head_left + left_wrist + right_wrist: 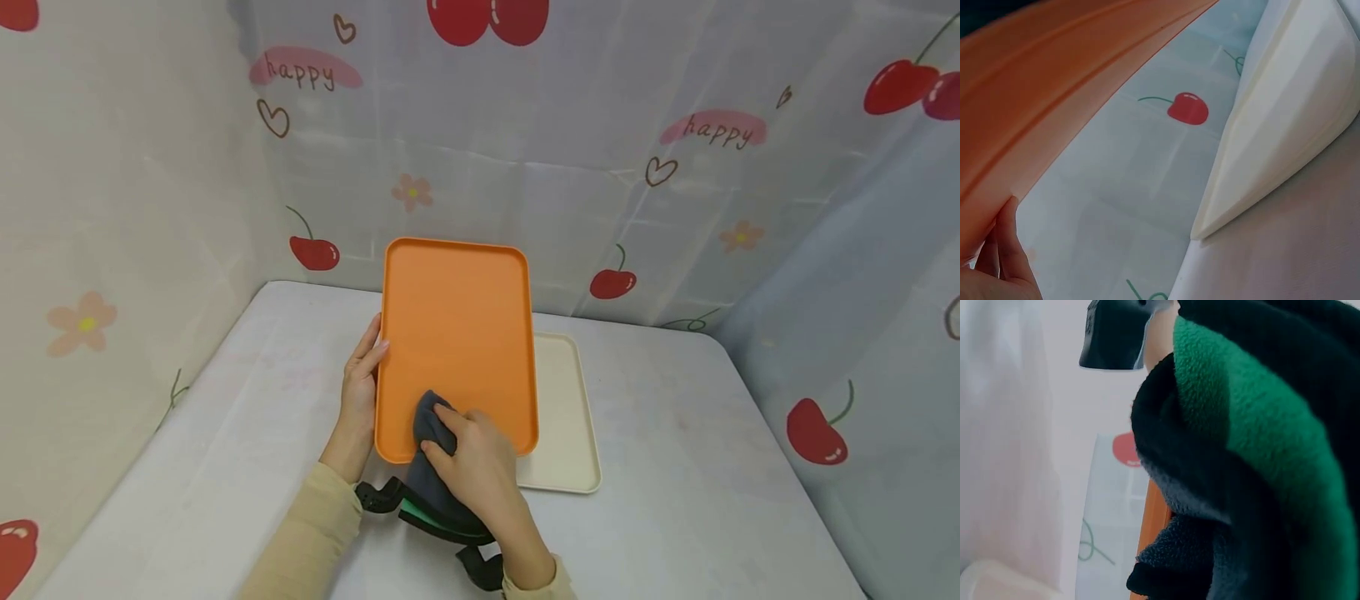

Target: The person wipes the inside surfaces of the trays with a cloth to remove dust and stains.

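An orange rectangular tray (457,333) is held up, tilted toward the head camera. My left hand (358,404) grips its left edge; the left wrist view shows fingers (1011,244) against the tray's underside (1054,106). In my right hand (480,462) is a dark grey cloth (429,483) with a green side, pressed on the lower part of the tray's face. The cloth's lower end hangs past the tray's near edge. Folds of the cloth (1272,425) fill much of the right wrist view and hide the right fingers there.
Behind and to the right of the orange tray, a cream tray (566,408) lies on the white table (675,467), partly covered in the head view. Curtains (525,125) printed with cherries surround the table at the back and sides. Black straps (480,568) sit around the wrists.
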A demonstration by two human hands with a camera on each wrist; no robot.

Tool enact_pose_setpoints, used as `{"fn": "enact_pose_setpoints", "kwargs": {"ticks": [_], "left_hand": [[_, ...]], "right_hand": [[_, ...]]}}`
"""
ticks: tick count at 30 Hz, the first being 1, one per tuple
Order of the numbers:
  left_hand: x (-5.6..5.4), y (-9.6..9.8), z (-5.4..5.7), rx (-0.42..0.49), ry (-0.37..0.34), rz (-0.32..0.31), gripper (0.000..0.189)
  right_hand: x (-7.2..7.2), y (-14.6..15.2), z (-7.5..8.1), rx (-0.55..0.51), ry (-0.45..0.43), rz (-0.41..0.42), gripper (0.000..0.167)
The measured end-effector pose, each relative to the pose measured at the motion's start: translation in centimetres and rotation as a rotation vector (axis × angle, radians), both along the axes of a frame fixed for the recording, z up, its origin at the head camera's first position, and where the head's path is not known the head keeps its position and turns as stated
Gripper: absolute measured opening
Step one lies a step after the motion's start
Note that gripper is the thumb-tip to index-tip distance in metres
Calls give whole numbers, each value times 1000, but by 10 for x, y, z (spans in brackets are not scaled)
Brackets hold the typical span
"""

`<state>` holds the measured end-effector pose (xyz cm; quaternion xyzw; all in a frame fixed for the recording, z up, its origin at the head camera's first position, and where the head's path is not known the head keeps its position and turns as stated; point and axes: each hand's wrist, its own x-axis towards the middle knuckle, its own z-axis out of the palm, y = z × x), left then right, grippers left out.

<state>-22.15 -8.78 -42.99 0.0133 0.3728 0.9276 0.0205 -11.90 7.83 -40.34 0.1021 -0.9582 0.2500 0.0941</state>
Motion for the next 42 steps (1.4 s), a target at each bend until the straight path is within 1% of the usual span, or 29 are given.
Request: {"fn": "enact_pose_setpoints", "kwargs": {"ticks": [6,9,14,16,19,24,28,33,42], "left_hand": [[-2,5,-1,43,16,-10,48],[-3,7,-3,41,22,-13,48],[-3,8,-5,-18,5,-1,47],[-2,8,-5,-40,-12,7,47],[-2,7,-5,-46,-32,7,46],[-2,4,-4,-54,-26,9,47],[-3,3,-4,-63,-13,4,47],[-2,2,-4,-32,-21,1,46],[-2,1,-4,9,-14,-19,47]], "right_hand": [[0,-8,2,44,-19,69,46],[0,-11,3,41,-45,111,46],[-2,-17,4,35,-96,196,46],[-2,-19,4,36,-108,218,45],[-2,-20,5,29,-121,236,45],[0,-21,6,34,-140,254,43],[3,-22,5,57,-134,259,41],[7,-23,6,83,-125,262,38],[12,-19,8,49,-186,204,38]]}}
